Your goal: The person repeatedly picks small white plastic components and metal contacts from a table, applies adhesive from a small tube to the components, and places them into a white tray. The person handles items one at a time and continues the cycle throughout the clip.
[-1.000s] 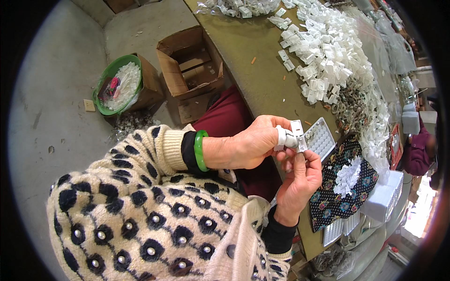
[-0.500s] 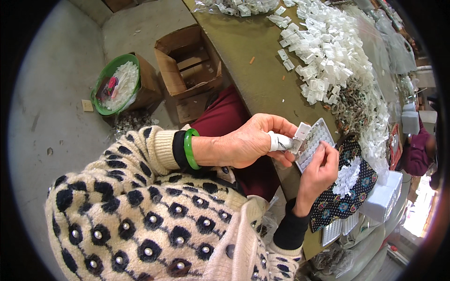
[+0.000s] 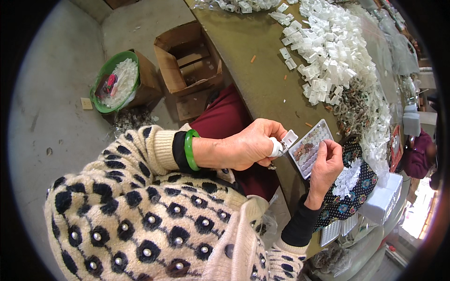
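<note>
My left hand, with white wrapping on one digit, is closed around a small white plastic case. The case's flat lid part sticks out past the fingertips, and the rest of it is hidden in the grip. On the table edge, just right of it, lies a pale tray of round pockets, several of them filled with small round discs like button cells. Over the tray's right side is my right hand, thumb and fingers pinched together. Whatever it may hold is too small to make out.
A big heap of white plastic cases covers the far table, beside a pile of small metal parts. White pieces lie on a dark patterned cloth. Left on the floor are an open cardboard box and a green basin.
My left hand has drawn back left with the case, away from the tray. My right hand has shifted slightly right and down, and more of the tray's discs now show.
</note>
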{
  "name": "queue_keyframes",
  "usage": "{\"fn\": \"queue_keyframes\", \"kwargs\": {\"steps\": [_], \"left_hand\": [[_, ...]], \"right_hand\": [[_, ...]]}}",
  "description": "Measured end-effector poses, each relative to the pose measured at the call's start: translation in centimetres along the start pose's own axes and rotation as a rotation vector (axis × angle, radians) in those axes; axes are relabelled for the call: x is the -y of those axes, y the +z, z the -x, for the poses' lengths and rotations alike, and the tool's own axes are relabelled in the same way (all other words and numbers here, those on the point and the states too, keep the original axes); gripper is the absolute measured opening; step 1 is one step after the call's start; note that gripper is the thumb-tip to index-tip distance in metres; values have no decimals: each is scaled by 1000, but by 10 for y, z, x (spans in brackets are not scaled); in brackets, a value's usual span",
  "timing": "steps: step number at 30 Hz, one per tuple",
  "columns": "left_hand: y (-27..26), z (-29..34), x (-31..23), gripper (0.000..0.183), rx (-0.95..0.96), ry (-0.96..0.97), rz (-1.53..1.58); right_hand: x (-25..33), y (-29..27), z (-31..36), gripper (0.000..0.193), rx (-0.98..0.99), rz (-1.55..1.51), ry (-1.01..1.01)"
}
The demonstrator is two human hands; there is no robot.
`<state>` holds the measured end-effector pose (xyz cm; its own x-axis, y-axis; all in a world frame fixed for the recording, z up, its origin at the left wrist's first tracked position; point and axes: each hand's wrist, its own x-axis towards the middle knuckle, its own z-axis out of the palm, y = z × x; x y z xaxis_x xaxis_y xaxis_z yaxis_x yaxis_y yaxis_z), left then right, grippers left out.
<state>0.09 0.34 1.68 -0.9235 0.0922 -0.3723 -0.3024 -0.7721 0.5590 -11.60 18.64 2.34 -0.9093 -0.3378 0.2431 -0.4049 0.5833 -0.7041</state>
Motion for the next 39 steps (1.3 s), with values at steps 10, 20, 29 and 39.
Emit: {"fn": "queue_keyframes", "kwargs": {"steps": [10,20,29,39], "left_hand": [[3,-2,-5,22,58,5,-29],[8,-1,-8,32,47,53,-99],[13,3,-1,31,37,113,-197],[14,2,1,31,78,97,-226]], "right_hand": [[4,0,11,15,163,375,-319],[45,-7,40,15,-11,44,-276],[63,-3,51,25,12,228,-500],[57,1,57,20,-57,-23,-227]]}}
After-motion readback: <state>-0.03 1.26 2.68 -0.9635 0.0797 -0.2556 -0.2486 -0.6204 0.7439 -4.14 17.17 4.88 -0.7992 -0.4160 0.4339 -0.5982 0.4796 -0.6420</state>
